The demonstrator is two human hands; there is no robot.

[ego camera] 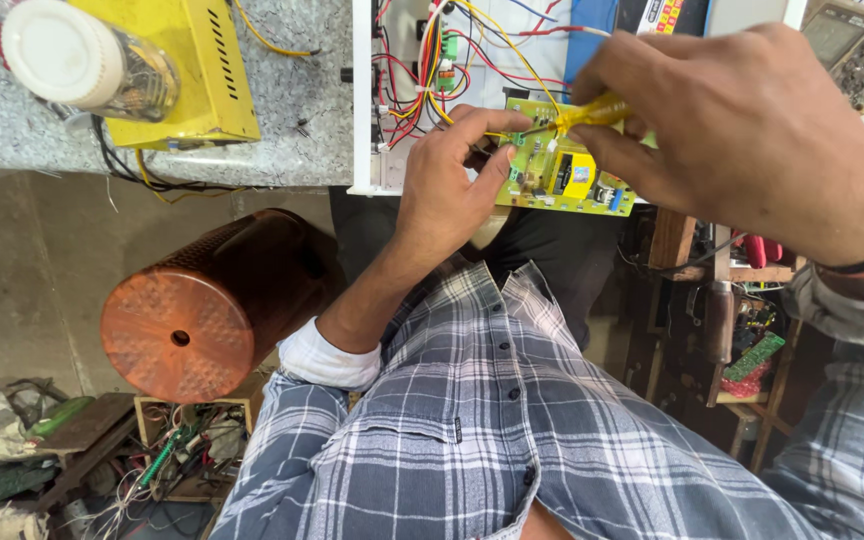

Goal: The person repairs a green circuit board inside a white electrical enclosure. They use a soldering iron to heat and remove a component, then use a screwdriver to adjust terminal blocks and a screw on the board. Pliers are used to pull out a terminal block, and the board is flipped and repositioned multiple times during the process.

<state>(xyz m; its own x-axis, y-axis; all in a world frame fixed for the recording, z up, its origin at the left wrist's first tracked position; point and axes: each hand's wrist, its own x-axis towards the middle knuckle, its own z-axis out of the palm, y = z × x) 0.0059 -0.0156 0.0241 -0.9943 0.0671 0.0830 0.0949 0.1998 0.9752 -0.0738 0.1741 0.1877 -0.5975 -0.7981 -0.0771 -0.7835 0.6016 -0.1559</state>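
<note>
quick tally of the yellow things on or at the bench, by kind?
Yellow metal box with vent slots: 1
Yellow-green printed circuit board: 1
Yellow-handled screwdriver, held in the right hand: 1
Yellow block component on the board: 1
Total: 4

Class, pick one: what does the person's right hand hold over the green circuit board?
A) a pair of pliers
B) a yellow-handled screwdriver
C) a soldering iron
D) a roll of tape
B: the right hand grips a yellow-handled screwdriver with its tip on the circuit board.
</note>
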